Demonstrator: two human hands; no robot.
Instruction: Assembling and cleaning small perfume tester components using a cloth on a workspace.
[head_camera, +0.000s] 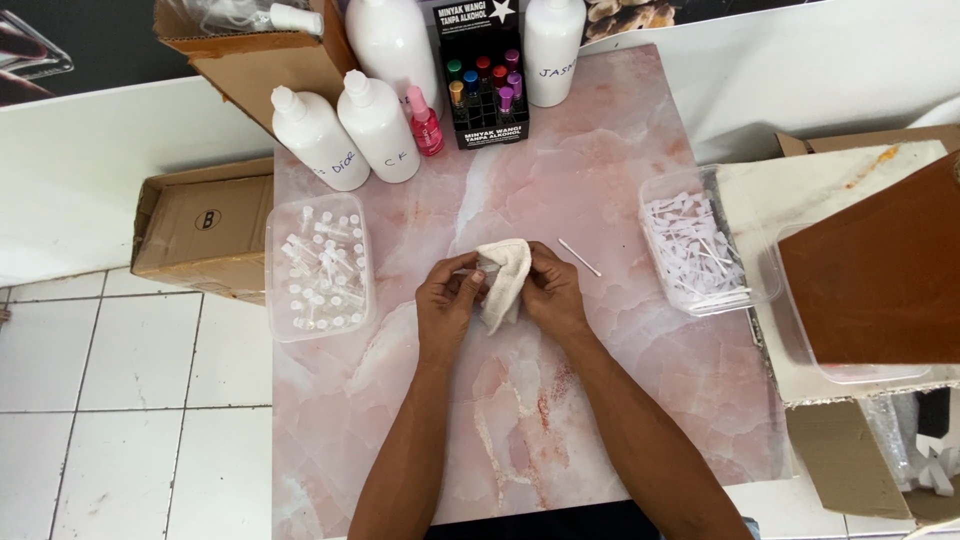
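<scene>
Both hands meet over the middle of a pink marble-patterned table (600, 150). My right hand (553, 290) grips a folded white cloth (506, 278). My left hand (446, 298) pinches a small thin clear piece (466, 270) against the cloth's left side; what it is stays too small to tell. A single thin white stick (579, 257) lies on the table just right of my right hand.
A clear tub of small clear vials (320, 268) sits left. A clear tub of white sticks (700, 245) sits right. Several white bottles (345, 130), a pink spray bottle (425, 122) and a black display box (484, 75) stand at the back. Cardboard boxes (205, 235) flank the table.
</scene>
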